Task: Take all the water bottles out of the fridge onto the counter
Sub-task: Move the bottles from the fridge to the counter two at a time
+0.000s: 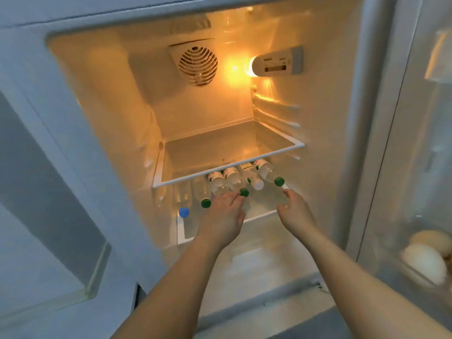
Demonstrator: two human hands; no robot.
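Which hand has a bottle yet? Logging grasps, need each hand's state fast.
Left hand: open, fingertips at a green-capped bottle, nothing gripped.
Right hand: open, empty, just short of another green cap.

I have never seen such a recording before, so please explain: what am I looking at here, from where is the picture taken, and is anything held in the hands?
There is no machine here. A person wears a camera on the head, so this one picture looks forward and down along both bare arms into an open fridge. The upper glass shelf carries nothing. On the shelf below, several water bottles lie on their sides with caps toward you: three green caps, such as this one, a blue cap and a white cap. The left hand reaches the middle green-capped bottle, fingers touching near its cap. The right hand is open near the rightmost bottle. Neither has a full grip yet.
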